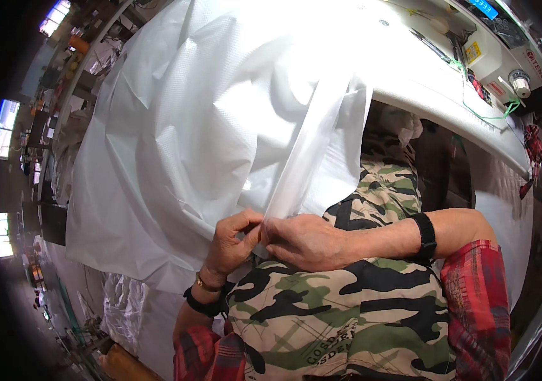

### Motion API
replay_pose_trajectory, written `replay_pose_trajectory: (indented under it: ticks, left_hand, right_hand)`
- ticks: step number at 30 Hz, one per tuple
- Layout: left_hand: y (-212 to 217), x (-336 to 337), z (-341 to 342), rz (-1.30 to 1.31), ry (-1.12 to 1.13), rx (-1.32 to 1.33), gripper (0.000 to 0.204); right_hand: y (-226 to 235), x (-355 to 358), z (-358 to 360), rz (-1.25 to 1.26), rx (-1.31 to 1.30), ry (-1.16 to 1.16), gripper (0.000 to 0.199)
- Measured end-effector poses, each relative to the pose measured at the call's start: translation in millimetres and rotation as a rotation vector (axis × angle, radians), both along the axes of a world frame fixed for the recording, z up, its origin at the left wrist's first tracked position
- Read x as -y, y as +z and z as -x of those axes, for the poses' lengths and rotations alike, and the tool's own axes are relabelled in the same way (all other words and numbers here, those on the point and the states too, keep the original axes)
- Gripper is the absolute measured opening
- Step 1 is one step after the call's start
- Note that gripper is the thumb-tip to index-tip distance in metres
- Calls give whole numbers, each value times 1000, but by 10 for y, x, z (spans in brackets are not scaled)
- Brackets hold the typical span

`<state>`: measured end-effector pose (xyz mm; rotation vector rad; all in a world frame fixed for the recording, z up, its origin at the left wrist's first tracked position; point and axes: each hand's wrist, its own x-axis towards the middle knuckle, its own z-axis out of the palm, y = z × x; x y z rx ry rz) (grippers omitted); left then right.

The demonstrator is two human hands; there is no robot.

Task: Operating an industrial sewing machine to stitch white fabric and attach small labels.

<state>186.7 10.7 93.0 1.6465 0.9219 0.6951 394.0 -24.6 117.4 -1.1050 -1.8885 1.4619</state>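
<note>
A large sheet of white fabric drapes over the table and hangs toward my lap. Along its right side runs a folded double strip, the hem, which comes down to my fingers. My left hand pinches the lower end of this edge between thumb and forefinger. Right beside it, my right hand is closed on the same edge, its fingertips meeting those of the left. Exactly how the cloth lies between the fingertips is hidden.
A white sewing machine with a dial and green thread stands at the far right on a white table. A red plaid cloth hangs at the table's right end. Cluttered shelves line the left. My camouflage apron covers my lap.
</note>
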Motion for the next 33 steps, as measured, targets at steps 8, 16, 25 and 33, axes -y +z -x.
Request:
replay_pose_trajectory:
  ticks: [8,16,25,33]
  left_hand:
    - [-44,161,166,-126,18,-73,9]
    - [-85,151,236,-101,120,-20,14]
    - [-13,-20,140,453,66,131,39]
    - [-5,-103,90,353,38,45,22]
  right_hand:
    - [28,-103,195,-5,186,48,25]
    - [-2,-137,389,-14,250,137,25]
    - [-35,-183,472,4,292,276,23]
    - [0,-196,458,-16,253,303,24]
